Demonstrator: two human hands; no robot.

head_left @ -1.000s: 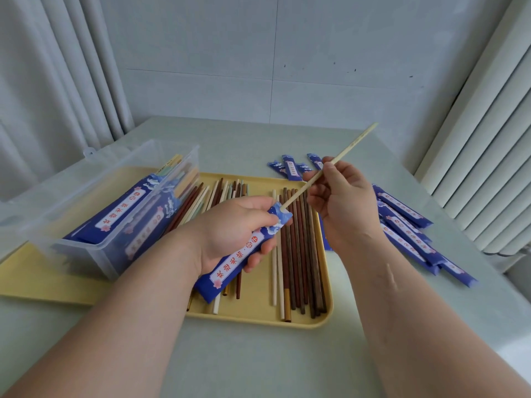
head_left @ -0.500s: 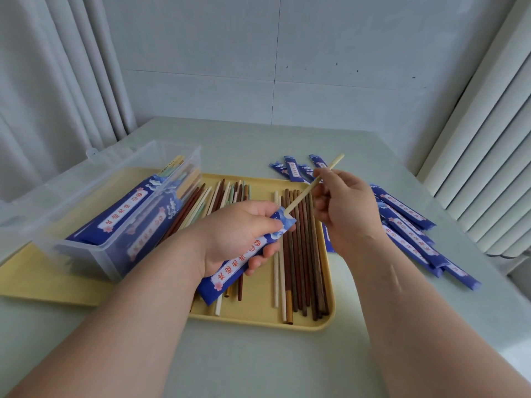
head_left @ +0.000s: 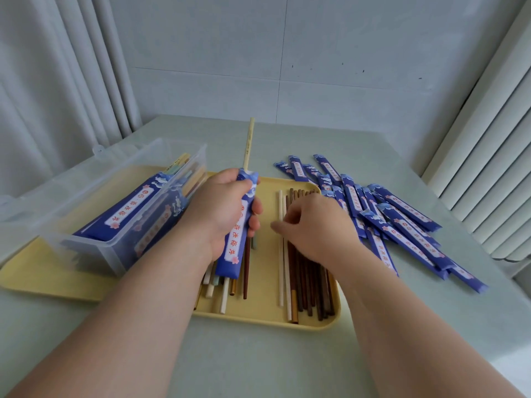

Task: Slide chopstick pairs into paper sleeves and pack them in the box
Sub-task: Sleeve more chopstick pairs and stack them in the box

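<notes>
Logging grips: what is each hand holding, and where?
Left hand grips the blue sleeve round its upper half, a pale chopstick sticking out. Right hand is over loose chopsticks; grip cannot be told.

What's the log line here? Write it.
left hand: grips sleeve, pale chopstick sticking out | right hand: over loose chopsticks on tray

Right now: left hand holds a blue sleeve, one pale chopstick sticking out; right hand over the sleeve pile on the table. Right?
No. Head view: the right hand is over the loose chopsticks on the yellow tray, not the sleeve pile. The left hand does hold the blue sleeve, pale chopstick sticking out.
</notes>
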